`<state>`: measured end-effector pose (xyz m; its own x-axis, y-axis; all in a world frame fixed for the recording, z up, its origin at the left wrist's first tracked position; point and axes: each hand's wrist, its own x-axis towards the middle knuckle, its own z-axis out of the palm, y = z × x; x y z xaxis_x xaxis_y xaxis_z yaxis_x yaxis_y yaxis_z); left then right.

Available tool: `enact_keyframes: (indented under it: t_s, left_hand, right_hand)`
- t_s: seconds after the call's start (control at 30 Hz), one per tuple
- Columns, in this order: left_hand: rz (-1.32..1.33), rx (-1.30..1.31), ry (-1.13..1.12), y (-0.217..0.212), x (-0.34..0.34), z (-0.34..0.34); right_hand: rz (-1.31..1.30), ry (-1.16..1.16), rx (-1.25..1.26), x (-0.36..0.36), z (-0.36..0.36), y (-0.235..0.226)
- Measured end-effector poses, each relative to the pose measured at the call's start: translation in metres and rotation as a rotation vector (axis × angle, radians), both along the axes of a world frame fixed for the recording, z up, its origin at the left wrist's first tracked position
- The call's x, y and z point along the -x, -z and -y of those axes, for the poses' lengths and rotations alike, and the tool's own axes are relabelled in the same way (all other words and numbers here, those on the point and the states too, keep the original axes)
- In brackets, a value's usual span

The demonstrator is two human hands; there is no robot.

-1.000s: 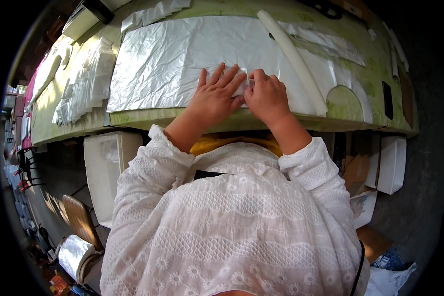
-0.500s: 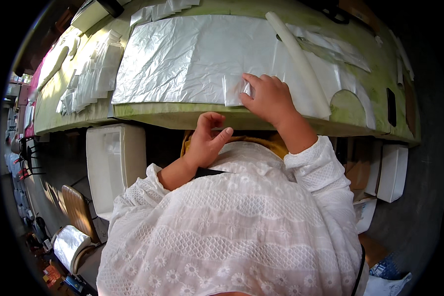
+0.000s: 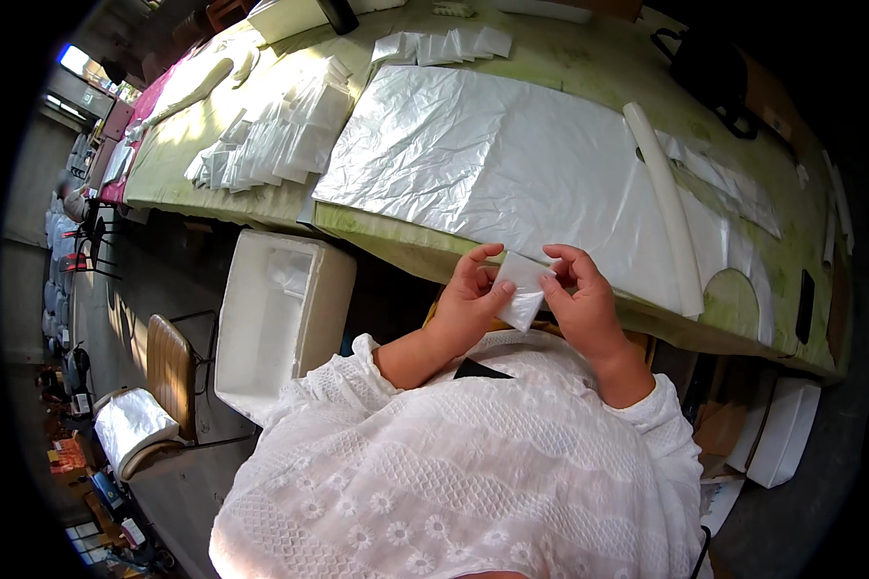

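A small clear plastic bag (image 3: 522, 289) sits pinched between both hands, just off the near edge of the desk (image 3: 589, 68). Left hand (image 3: 471, 299) at nine o'clock, fingers (image 3: 497, 292) closed on its edge; right hand (image 3: 581, 301) at three o'clock, fingers curled, gripping too. At twelve o'clock, a large plastic sheet (image 3: 492, 164) lies flat.

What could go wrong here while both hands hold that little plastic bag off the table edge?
The small clear bag is pinched only by fingertips of the left hand and right hand, beyond the table edge, so it might slip into the lap. A sleeve could also drag the large plastic sheet lying at that edge.
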<state>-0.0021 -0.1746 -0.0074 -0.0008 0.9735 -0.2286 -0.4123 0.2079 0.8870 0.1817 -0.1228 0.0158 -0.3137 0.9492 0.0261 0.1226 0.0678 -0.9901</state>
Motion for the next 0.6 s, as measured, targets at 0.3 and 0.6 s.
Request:
enact_keyframes:
  t_s: [0.3,0.6]
  left_hand:
    - [-0.717,-0.484,-0.389,-0.025,0.177,-0.124]
    - [-2.161,-0.118,-0.296,-0.033,0.297,-0.219]
  right_hand:
    - [0.035,0.054,-0.127,-0.006,-0.005,0.017]
    - [0.152,0.073,-0.393,-0.010,-0.002,0.003]
